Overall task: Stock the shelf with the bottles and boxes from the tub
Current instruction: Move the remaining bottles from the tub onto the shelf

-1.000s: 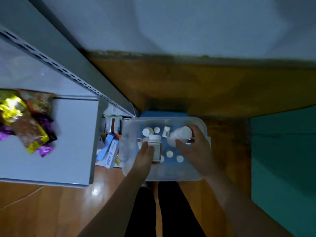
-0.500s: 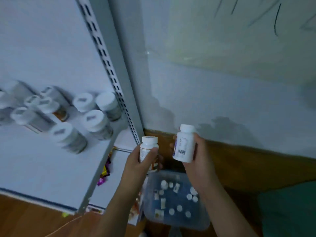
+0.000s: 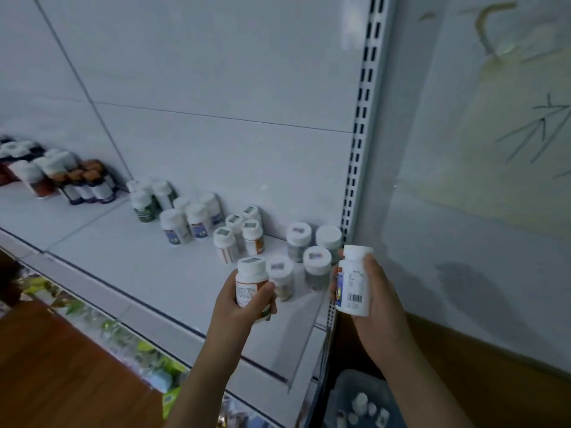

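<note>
My left hand (image 3: 238, 307) grips a white-capped bottle with an orange label (image 3: 249, 282), held over the right end of the white shelf (image 3: 148, 273). My right hand (image 3: 378, 307) holds a taller white bottle with a barcode (image 3: 353, 279) upright beside the shelf's slotted upright (image 3: 358, 143). Several white-capped bottles (image 3: 296, 257) stand in groups along the shelf's back. The clear tub (image 3: 346, 387) sits on the floor at the bottom right, with small bottles in it.
Darker bottles (image 3: 83, 186) stand at the shelf's far left. Colourful packets (image 3: 123, 338) lie on the lower shelf. A white wall (image 3: 482, 211) with a wooden skirting (image 3: 494, 381) runs on the right. Wooden floor (image 3: 55, 372) shows at the bottom left.
Both hands lifted a bottle each out of the tub and raised them to shelf height. The view swung up from the tub to the shelf.
</note>
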### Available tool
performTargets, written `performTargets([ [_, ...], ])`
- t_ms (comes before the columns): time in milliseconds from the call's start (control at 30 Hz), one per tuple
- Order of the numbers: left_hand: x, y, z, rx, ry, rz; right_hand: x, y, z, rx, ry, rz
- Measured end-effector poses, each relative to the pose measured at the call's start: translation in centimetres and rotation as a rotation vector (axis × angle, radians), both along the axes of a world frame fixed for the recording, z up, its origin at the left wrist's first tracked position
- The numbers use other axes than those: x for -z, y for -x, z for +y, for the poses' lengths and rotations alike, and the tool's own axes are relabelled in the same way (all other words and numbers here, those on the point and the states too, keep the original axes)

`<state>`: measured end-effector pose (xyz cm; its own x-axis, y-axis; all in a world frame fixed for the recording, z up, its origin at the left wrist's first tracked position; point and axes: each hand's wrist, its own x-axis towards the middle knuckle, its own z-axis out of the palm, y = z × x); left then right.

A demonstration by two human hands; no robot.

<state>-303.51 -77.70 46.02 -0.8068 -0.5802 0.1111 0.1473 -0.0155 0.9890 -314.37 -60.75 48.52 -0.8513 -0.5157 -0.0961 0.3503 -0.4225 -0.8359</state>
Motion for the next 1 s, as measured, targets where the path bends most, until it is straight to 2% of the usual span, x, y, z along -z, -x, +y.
performTargets([
  [133,-0.5,-1.2,-5.3,-0.077,0.075,-0.066,-0.7,-1.7,-4.1,-0.036,-0.081,0.125],
  [300,2.5,0.5,-11.2,-0.08,0.374,-0.214,-0.2,-2.9,-8.0,-0.011,-0.141,0.188],
  [433,4.4,2.4,-12.2,-0.096,0.488,-0.25,0.2,-4.0,-9.6,0.037,-0.21,0.185],
  [567,7.1,3.7,-12.2,-0.128,0.661,-0.383,0.2,-3.8,-10.7,0.1,-0.296,0.234],
  [800,7.5,0.6,-12.9,-0.186,0.739,-0.436,-0.7,-2.7,-13.0,0.014,-0.377,0.278],
  [1000,6.5,-5.7,-14.7,-0.251,0.793,-0.511,-0.4,-3.0,-17.1,-0.126,-0.312,0.354],
])
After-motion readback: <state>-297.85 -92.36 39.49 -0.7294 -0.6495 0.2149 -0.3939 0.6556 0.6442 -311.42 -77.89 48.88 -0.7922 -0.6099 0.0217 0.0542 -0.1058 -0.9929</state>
